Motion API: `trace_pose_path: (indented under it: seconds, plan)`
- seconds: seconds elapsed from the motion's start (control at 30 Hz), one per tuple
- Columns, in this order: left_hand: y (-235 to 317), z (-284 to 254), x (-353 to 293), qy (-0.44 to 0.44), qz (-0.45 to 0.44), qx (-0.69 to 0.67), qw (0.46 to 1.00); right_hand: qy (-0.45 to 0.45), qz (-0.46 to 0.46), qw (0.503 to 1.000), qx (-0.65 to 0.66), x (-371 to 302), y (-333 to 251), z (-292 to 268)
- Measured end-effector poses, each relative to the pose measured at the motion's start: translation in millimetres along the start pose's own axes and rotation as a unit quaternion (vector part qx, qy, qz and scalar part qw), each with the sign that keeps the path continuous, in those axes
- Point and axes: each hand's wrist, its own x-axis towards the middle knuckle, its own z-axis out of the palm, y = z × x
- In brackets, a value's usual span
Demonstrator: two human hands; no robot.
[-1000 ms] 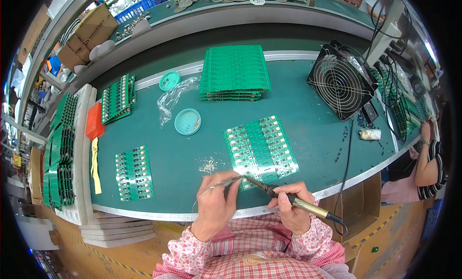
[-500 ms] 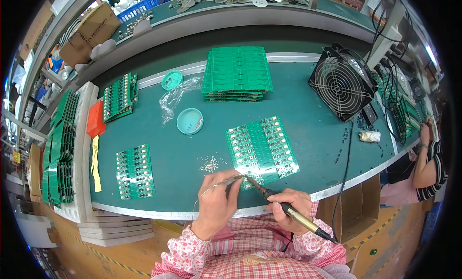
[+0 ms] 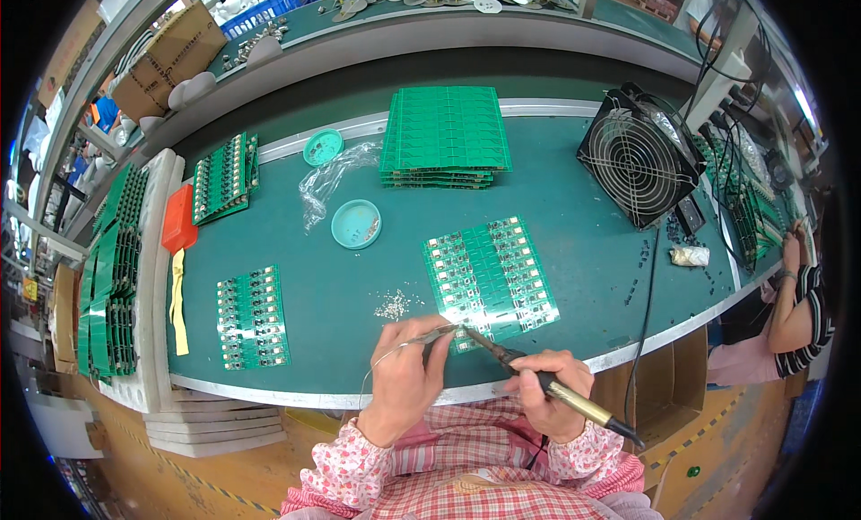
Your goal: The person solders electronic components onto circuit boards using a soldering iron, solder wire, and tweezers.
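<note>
A green circuit board panel (image 3: 491,273) with two columns of small parts lies in front of me. My right hand (image 3: 558,390) is closed round a soldering iron (image 3: 583,406), whose tip reaches the panel's lower left part. From the other side my left hand (image 3: 404,376) pinches slim grey tweezers (image 3: 429,337), their points close to the iron's tip. A thin wire, apparently solder, loops down beside that hand. Just beyond the left hand lies a scatter of tiny pale components (image 3: 395,305). Whether the tips touch the board is too small to tell.
A smaller board (image 3: 251,318) lies left; a board stack (image 3: 446,134) stands at the back. Turquoise dishes (image 3: 356,224) and a plastic bag (image 3: 327,183) lie between. A black fan (image 3: 632,161) stands right, its cable nearby. A white foam block (image 3: 160,278) borders the left side.
My right hand and the soldering iron have shifted slightly to the right, the iron's tip moving a little right along the board. My left hand stays almost in place.
</note>
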Motion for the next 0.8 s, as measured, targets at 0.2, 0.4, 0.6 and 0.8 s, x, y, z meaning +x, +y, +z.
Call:
trace_pose_path:
  seconds: [0.2, 0.4, 0.6, 0.8]
  plan:
    - [3.4, -0.3, 0.2, -0.002, -0.006, -0.004, 1.0, 0.047, 0.023, 0.999, -0.001, -3.0, 0.6, -5.2]
    - [2.1, 0.7, -2.1, -0.01, -0.012, 0.006, 1.0, 0.021, -0.052, 0.967, -0.248, 4.1, 5.7, 13.3]
    - [7.0, -9.0, 0.9, 0.009, -0.038, -0.013, 0.999, 0.004, -0.044, 0.966, -0.253, 5.8, 9.0, 14.0]
    - [-10.0, -24.6, -0.8, 0.061, -0.097, 0.007, 0.993, 0.04, -0.018, 0.976, -0.213, 5.4, 11.2, 16.2]
